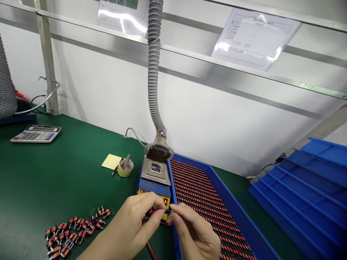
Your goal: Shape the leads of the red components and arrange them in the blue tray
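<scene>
Coil (150, 211) between left hand (127, 227), right hand (196, 231)

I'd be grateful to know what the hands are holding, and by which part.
The left hand pinches a small red coil component in its fingertips; which part is hidden.

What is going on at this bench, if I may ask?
The person's left hand pinches a small red wire-leaded component at the front of a blue soldering unit, and the right hand is close beside it. A blue plastic tray holds rows of red components; more lie loose on the green mat.
</scene>
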Action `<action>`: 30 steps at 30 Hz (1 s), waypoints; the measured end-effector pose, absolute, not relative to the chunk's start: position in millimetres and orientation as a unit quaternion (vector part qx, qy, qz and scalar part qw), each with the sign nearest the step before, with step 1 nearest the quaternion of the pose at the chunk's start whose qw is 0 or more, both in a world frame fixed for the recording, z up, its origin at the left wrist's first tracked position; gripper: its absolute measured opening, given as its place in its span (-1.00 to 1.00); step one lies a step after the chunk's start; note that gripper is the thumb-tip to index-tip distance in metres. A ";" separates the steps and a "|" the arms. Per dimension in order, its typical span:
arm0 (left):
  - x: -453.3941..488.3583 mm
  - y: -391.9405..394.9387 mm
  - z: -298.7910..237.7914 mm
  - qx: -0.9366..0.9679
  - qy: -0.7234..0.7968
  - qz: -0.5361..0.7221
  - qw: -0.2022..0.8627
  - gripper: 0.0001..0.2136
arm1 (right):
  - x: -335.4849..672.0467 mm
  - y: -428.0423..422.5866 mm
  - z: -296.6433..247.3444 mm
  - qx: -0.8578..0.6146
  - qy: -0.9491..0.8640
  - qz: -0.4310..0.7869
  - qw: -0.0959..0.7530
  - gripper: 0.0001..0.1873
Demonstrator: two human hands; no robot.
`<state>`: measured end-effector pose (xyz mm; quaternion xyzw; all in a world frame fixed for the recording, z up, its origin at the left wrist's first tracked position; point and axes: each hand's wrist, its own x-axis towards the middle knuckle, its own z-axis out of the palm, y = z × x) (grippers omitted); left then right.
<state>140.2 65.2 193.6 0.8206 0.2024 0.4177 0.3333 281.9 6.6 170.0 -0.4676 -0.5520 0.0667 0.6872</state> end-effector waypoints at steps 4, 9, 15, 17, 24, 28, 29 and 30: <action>142.7 65.7 193.3 0.834 0.176 0.433 0.292 -0.85 | 274.1 6.2 169.5 -0.474 -0.573 0.042 0.667 -0.87; 147.7 69.8 183.9 0.866 0.123 0.457 0.163 -0.80 | 280.1 8.8 169.4 -0.460 -0.488 0.352 0.653 -0.62; 144.0 66.3 187.7 0.832 0.170 0.449 0.276 -0.85 | 293.9 11.6 165.7 -0.410 -0.575 0.181 0.684 -0.95; 143.0 65.3 190.8 0.828 0.181 0.434 0.305 -0.85 | 291.7 11.1 165.5 -0.408 -0.636 0.059 0.652 -0.72; 147.6 69.1 185.0 0.869 0.125 0.443 0.180 -0.80 | 282.5 11.0 164.3 -0.479 -0.559 0.228 0.637 -0.65; 145.0 66.7 188.2 0.846 0.156 0.441 0.255 -0.83 | 292.6 11.9 167.8 -0.397 -0.529 0.318 0.679 -0.59; 144.0 65.6 190.5 0.837 0.170 0.437 0.281 -0.84 | 294.4 11.8 169.4 -0.399 -0.546 0.264 0.688 -0.68; 143.2 64.7 192.6 0.830 0.182 0.432 0.301 -0.85 | 295.2 11.6 170.9 -0.402 -0.574 0.203 0.684 -0.83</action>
